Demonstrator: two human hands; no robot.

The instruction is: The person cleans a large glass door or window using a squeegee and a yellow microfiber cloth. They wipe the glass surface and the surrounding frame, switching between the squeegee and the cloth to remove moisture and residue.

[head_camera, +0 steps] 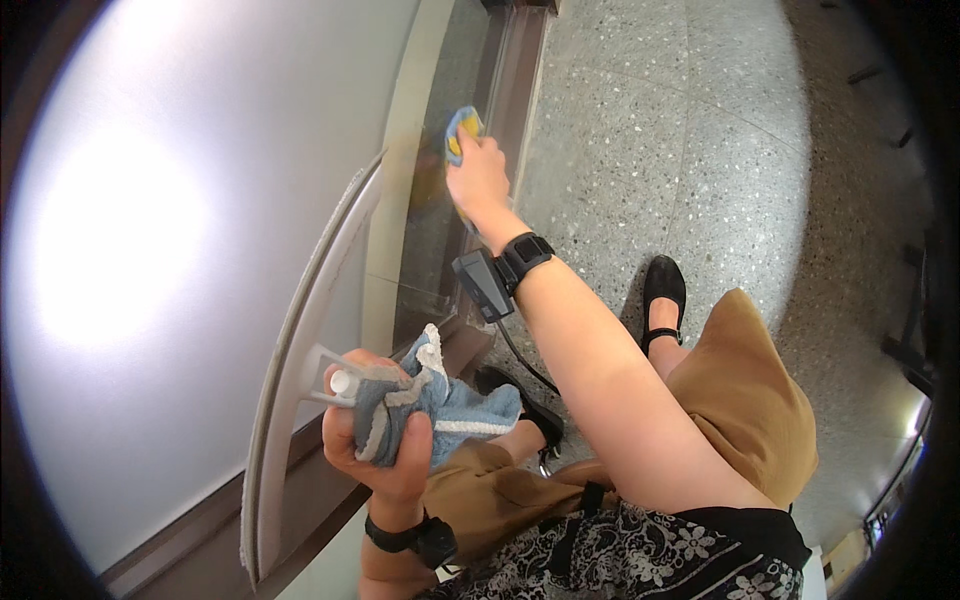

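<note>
My left hand [382,450], low and left of centre, grips the white handle of a long, curved cleaning squeegee [300,337] together with a bunched blue-grey cloth [450,405] edged in white. The tool's long head lies in front of a frosted panel. Farther up, my right hand [478,176] presses a blue and yellow cloth [465,131] against the lower part of a glass pane, beside its brown frame. Much of that cloth is hidden beneath the hand. Both wrists wear black straps, and a dark device with a cable is fixed at the right one.
A brown frame [517,90] runs along the foot of the glass. Right of it lies a speckled terrazzo floor [615,165], where my feet stand in black shoes [664,289]. The large frosted panel [247,150] fills the left side. Dark furniture legs show at the far right.
</note>
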